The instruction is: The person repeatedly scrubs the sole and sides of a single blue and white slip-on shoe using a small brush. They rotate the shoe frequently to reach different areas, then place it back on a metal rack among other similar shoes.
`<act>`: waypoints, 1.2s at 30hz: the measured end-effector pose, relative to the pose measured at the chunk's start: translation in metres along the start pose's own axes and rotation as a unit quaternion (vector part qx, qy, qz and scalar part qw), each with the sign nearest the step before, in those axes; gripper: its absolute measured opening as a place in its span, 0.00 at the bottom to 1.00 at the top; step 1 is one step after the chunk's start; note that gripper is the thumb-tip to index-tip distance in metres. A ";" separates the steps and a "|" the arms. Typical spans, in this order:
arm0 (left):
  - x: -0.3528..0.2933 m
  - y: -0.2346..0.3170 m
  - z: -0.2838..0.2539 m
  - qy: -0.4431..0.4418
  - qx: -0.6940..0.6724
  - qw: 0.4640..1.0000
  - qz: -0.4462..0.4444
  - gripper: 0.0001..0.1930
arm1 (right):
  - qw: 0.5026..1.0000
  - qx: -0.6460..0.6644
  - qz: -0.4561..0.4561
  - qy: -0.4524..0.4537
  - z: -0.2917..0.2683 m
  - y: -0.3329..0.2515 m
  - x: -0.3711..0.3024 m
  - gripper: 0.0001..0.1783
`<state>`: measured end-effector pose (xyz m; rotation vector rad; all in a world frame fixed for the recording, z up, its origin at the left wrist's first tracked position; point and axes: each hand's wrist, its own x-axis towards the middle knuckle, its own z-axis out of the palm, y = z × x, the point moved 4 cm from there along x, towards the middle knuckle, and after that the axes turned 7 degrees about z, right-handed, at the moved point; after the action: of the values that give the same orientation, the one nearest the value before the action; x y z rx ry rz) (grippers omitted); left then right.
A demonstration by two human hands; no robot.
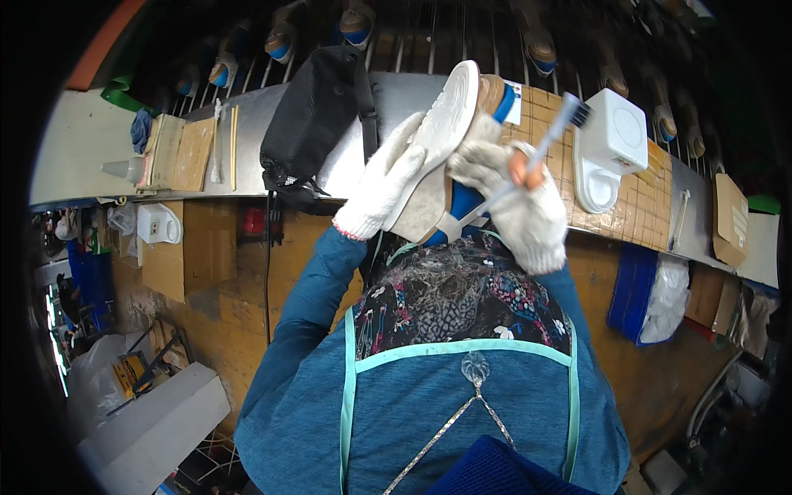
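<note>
My left hand, in a white knit glove, is wrapped round a pale shoe sole tilted with its tread upward. Close against the sole lies a beige-and-blue shoe upper, partly covered by my hands. My right hand wears a similar glove with bare fingertips showing. Its fingers pinch a toothbrush, whose dark bristles point up to the right. The brush is slightly blurred, and its lower end crosses in front of the shoe. Whether the right hand also touches the shoe I cannot tell.
A black bag lies on the metal bench left of my hands. To the right, a white plastic dispenser stands on a brown grid-marked board. Shoes on lasts line the rack behind. A cardboard box sits below the bench.
</note>
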<state>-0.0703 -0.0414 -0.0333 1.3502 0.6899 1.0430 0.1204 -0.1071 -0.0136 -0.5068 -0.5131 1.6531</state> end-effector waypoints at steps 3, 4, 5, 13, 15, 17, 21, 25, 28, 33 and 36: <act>0.009 -0.005 0.001 0.010 -0.005 0.999 -0.037 0.37 | 1.000 0.004 -0.026 -0.012 0.003 0.012 0.034 0.18; 0.010 -0.009 0.003 0.026 -0.051 0.996 -0.071 0.38 | 0.999 0.007 -0.023 -0.036 0.003 0.011 0.041 0.19; 0.012 -0.012 0.004 0.048 -0.088 0.989 -0.107 0.41 | 0.998 0.016 -0.014 -0.062 0.004 0.012 0.047 0.19; 0.009 -0.023 0.005 0.099 -0.086 0.985 -0.113 0.45 | 0.999 0.035 -0.005 0.027 -0.029 -0.008 0.045 0.18; 0.011 -0.018 0.005 0.098 -0.044 0.988 -0.108 0.44 | 0.976 -0.175 -0.022 0.128 -0.044 -0.022 0.037 0.15; 0.013 -0.010 0.004 0.076 0.057 0.987 -0.127 0.44 | 0.864 -0.452 -0.047 0.217 -0.057 -0.042 0.029 0.15; 0.015 0.010 -0.014 0.004 0.401 0.897 -0.183 0.43 | 0.449 -0.817 -0.150 0.329 -0.063 -0.066 0.019 0.07; 0.041 0.014 -0.030 0.091 0.308 0.941 -0.105 0.39 | 0.308 -0.887 -0.070 0.337 -0.062 -0.066 0.018 0.11; 0.069 0.004 -0.030 0.095 0.106 0.983 -0.118 0.38 | 0.330 -0.853 -0.258 0.311 -0.034 -0.062 0.021 0.14; 0.103 -0.011 -0.010 0.103 0.074 0.986 -0.112 0.45 | 0.700 -0.673 -0.141 0.196 -0.019 -0.027 0.047 0.22; 0.109 -0.018 -0.005 0.105 0.086 0.985 -0.110 0.51 | 0.745 -0.621 -0.139 0.199 -0.012 -0.011 0.058 0.29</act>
<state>-0.0257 0.0593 -0.0335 1.2877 1.0826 0.9711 0.1283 -0.0476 -0.0192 -1.6216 -1.2739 0.6535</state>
